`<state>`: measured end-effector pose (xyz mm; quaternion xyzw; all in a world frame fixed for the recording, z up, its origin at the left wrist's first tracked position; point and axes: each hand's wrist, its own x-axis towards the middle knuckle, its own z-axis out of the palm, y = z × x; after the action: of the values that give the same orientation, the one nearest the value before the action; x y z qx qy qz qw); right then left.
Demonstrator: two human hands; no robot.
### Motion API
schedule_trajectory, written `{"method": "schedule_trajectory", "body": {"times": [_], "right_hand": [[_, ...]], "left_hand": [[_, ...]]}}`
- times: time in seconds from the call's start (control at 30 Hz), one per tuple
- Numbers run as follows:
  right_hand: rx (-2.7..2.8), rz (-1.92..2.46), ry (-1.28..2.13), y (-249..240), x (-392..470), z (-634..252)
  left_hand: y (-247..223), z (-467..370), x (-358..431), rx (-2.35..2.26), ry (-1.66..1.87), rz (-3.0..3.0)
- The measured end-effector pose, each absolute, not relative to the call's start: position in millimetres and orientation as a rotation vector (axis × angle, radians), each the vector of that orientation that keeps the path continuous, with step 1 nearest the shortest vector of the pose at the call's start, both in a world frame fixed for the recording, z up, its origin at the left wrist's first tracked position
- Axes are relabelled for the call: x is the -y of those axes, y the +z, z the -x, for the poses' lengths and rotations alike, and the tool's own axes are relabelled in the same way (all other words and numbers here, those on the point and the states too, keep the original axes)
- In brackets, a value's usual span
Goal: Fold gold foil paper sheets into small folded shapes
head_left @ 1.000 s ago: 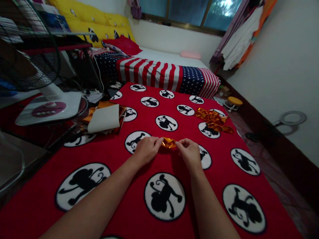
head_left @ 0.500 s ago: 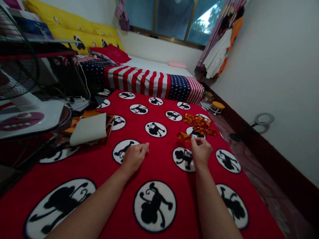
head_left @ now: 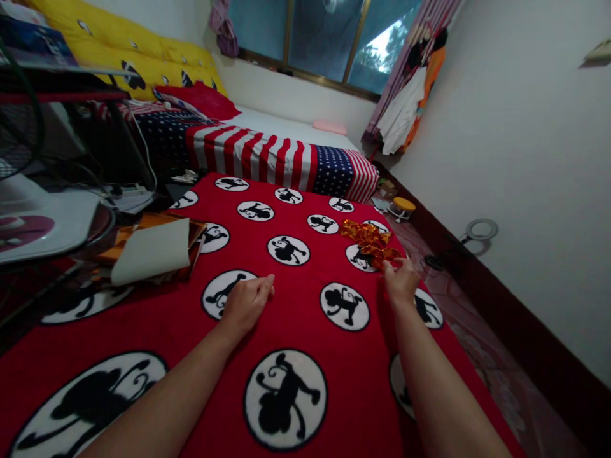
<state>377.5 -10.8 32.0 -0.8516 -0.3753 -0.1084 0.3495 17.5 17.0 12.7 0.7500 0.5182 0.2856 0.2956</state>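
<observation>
1. Narrow pinch: right hand [head_left: 402,283] at the foil pieces' [head_left: 365,235] near edge; whether it holds one, I cannot tell.
2. Light fingertip pressure would spare creases.
3. Foil pieces lie on the red blanket [head_left: 291,296], left hand [head_left: 245,306] well apart, loosely closed.
</observation>
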Motion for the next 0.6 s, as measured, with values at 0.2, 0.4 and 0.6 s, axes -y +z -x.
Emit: {"method": "schedule_trajectory", "body": {"times": [0.2, 0.4, 0.6], "right_hand": [[1.325, 2.161, -0.028, 25, 41, -307], [1.794, 2.158, 0.187, 29, 73, -225], [1.820, 1.888, 0.522, 44, 126, -215]], "left_hand": [[11, -17, -18, -1.379, 0.755, -2.040], [9, -17, -19, -1.377, 0.757, -2.088], [6, -17, -17, -1.370, 0.763, -2.130]]}}
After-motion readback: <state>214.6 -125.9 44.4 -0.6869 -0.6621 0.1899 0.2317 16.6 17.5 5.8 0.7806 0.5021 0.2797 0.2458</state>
